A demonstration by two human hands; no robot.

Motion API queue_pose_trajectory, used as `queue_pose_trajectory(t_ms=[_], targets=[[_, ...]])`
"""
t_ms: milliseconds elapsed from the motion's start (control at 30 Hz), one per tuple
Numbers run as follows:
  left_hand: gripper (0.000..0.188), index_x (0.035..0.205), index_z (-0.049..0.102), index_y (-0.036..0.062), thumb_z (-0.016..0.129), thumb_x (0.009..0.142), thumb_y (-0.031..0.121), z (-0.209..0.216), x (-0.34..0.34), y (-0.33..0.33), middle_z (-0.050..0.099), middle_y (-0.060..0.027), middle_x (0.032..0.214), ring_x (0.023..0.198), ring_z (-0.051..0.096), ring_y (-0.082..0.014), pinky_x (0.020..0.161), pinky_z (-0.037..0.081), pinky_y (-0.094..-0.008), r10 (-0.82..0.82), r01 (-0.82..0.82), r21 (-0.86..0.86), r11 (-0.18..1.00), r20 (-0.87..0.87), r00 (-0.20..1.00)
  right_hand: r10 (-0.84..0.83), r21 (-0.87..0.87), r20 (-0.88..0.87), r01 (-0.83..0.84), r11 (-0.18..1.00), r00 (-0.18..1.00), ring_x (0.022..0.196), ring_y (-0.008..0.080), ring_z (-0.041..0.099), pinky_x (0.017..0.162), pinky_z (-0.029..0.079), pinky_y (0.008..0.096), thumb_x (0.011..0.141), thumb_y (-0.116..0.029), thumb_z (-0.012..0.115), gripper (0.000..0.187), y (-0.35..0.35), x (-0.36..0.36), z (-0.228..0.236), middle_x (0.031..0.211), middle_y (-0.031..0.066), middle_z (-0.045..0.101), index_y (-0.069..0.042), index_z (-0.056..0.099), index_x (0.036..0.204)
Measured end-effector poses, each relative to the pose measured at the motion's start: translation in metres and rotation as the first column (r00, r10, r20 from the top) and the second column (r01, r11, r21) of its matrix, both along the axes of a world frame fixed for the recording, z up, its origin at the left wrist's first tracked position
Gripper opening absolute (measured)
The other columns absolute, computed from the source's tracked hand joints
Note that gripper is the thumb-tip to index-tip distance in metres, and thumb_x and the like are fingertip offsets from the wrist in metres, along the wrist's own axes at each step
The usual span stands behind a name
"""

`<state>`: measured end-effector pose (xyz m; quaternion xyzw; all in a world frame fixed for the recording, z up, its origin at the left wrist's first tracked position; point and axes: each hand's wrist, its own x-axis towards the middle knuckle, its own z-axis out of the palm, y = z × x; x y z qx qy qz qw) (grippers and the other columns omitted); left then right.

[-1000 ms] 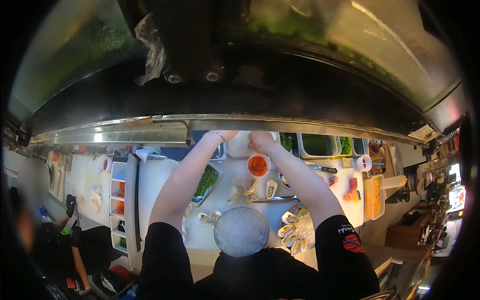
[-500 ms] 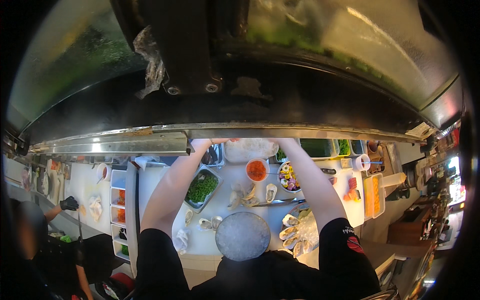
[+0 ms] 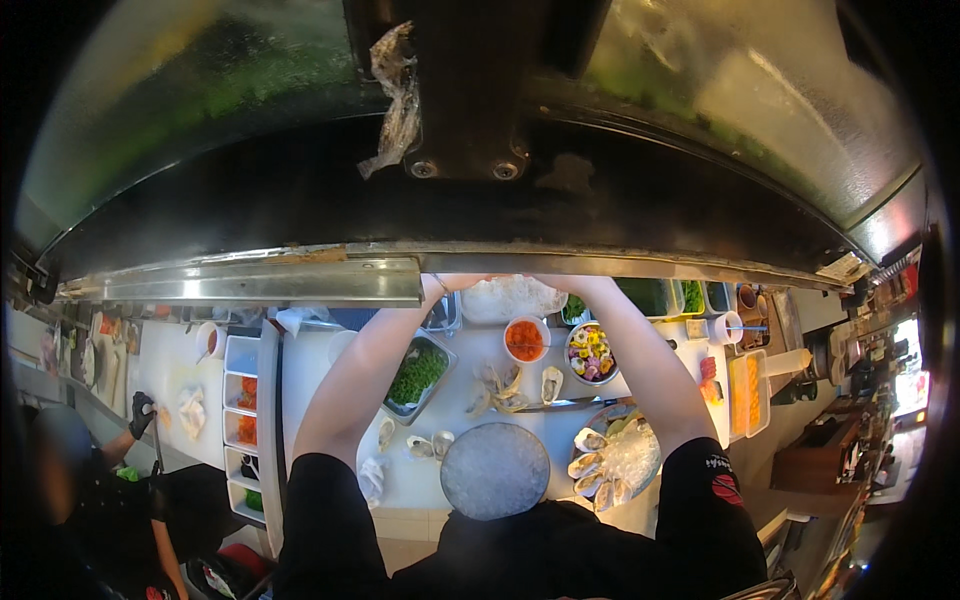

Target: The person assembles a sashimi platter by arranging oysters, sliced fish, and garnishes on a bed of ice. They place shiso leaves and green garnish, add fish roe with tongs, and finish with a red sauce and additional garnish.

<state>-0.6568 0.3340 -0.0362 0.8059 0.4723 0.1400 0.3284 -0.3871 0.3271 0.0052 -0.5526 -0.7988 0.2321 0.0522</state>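
Both my arms reach forward under the dark overhead shelf. Only slivers of my left hand (image 3: pixel 468 281) and my right hand (image 3: pixel 556 281) show below its edge; the fingers are hidden. They are nearest to a tub of white shreds (image 3: pixel 508 302) at the far side of the counter. Just this side of it stands a cup of orange-red garnish (image 3: pixel 525 341) with a thin handle across it. Between my forearms lie several oyster shells (image 3: pixel 508 390). A bowl of mixed flowers (image 3: pixel 591 352) is beside my right forearm, and a tray of chopped greens (image 3: pixel 418 374) beside my left.
A heap of crushed ice (image 3: pixel 495 470) in a round bowl is close to me. Oysters (image 3: pixel 590 466) rest on an iced platter at right, with an orange-filled container (image 3: pixel 747 392) farther right. The metal shelf edge (image 3: pixel 600 265) spans above. A black-gloved co-worker's hand (image 3: pixel 142 413) is at far left.
The whole view has shifted slightly, so the counter appears a little farther right. My arms stay reached forward under the shelf. The co-worker's gloved hand has moved slightly.
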Motion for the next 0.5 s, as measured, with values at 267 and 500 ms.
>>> queue_pose_trajectory(t_ms=[267,500], targets=[[0.047,0.143,0.071,0.0132,0.07,0.103,0.04,-0.048,0.005,0.043,0.067,-0.0177,0.149,0.138,0.061,-0.0383,0.12,0.045,-0.0511,0.112,-0.062,-0.134,0.989,0.404,0.908,-0.043,0.226,-0.26,0.104,0.969,0.965,0.124,0.0272,0.065,0.111,0.052,0.0453,0.109,-0.052,0.06,0.061,0.031,-0.002,-0.104,0.141,0.0131,0.069,-0.009,0.061,0.151],[0.03,0.129,0.078,0.0136,0.069,0.104,0.027,-0.076,0.083,-0.025,0.076,-0.0199,0.13,0.124,0.07,-0.044,0.11,0.051,-0.0567,0.254,-0.289,0.408,0.866,0.138,0.957,-0.921,-0.858,-0.349,-0.336,0.388,-0.173,0.08,0.0211,0.062,0.072,0.056,0.0377,0.113,-0.045,0.056,0.038,0.03,-0.05,-0.097,0.099,0.0073,0.07,-0.009,0.068,0.123]])
